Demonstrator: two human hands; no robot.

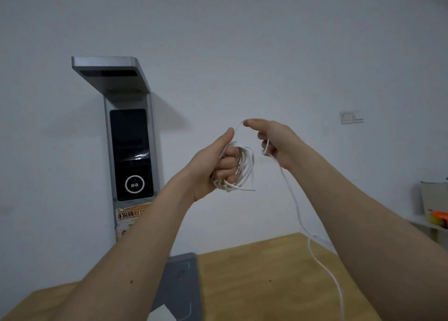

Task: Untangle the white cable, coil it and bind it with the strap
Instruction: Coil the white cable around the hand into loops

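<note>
My left hand (215, 165) is raised in front of the wall and grips a bundle of loops of the white cable (244, 168); a short loose end sticks out to the right below the fist. From the left thumb a short stretch of cable arches over to my right hand (274, 141), which holds the cable in its curled fingers. From the right hand the rest of the cable hangs down and trails over the wooden table (254, 272) toward the lower right. No strap is visible.
A tall grey device with a dark screen (131, 151) stands against the wall on the left, its grey base (181, 284) resting on the table. A wall switch (351, 117) is at the right. A shelf with orange and yellow items (436, 217) sits at the far right.
</note>
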